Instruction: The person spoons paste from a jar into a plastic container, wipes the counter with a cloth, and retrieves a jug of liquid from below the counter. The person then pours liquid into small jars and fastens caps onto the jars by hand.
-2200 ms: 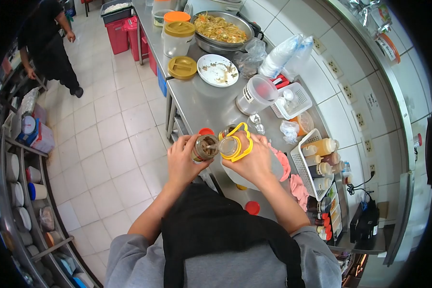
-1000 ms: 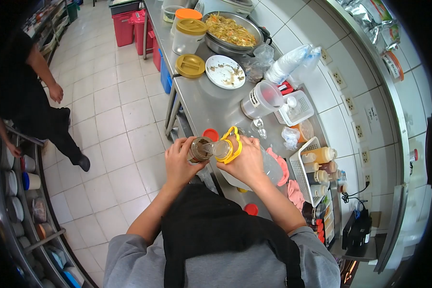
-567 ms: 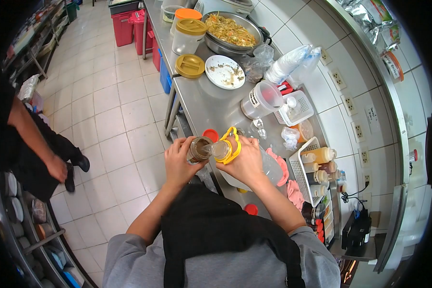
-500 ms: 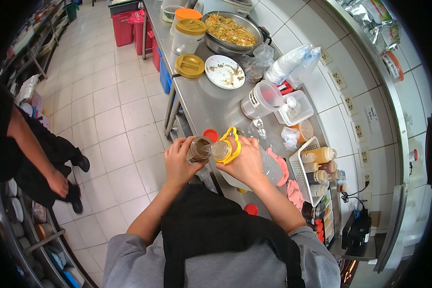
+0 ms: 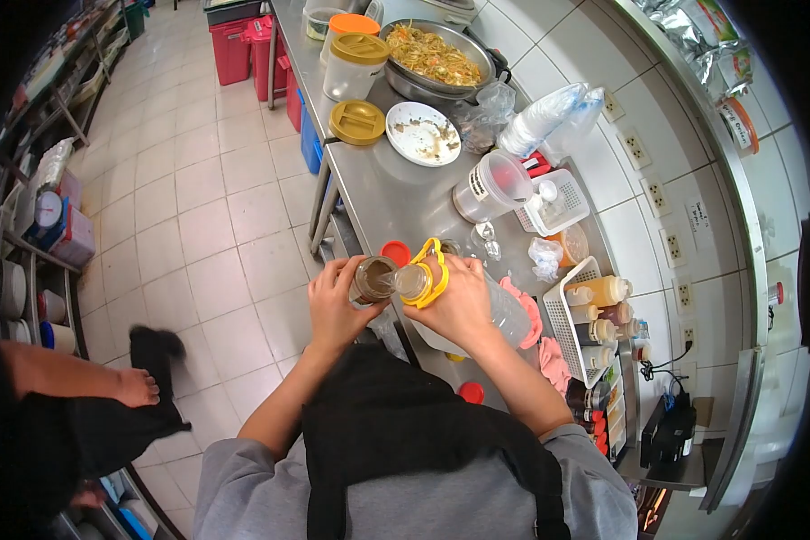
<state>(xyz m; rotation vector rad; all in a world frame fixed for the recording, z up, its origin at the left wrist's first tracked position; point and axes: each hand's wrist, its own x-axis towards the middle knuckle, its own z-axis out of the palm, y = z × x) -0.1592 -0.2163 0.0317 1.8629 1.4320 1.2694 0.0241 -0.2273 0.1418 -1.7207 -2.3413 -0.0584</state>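
Fingers of my left hand (image 5: 333, 292) wrap round a small clear jar (image 5: 373, 280), tilted with its mouth facing right; something brown shows inside it. My right hand (image 5: 463, 297) grips a large clear plastic bottle (image 5: 510, 313) by its yellow handle (image 5: 441, 286) at the neck. The bottle lies tipped, its mouth at the jar's mouth, and clear liquid shows between them. Just beyond the jar sits a red cap (image 5: 394, 253) on the steel counter (image 5: 391, 200). Another red cap (image 5: 471, 392) is near my right forearm. Pink cloths (image 5: 552, 360) lie beside the bottle.
Along the counter stand a tub (image 5: 492, 185), a stained white plate (image 5: 423, 135), a yellow-lidded container (image 5: 355, 70) and a pan of shredded food (image 5: 434, 56). To the right is a basket of sauce bottles (image 5: 594, 315). Another person's arm (image 5: 81, 378) is at lower left.
The other person at left has moved down the view, nearer to me, uncovering the shelf behind. My hands, the jar and the bottle stay almost in place.
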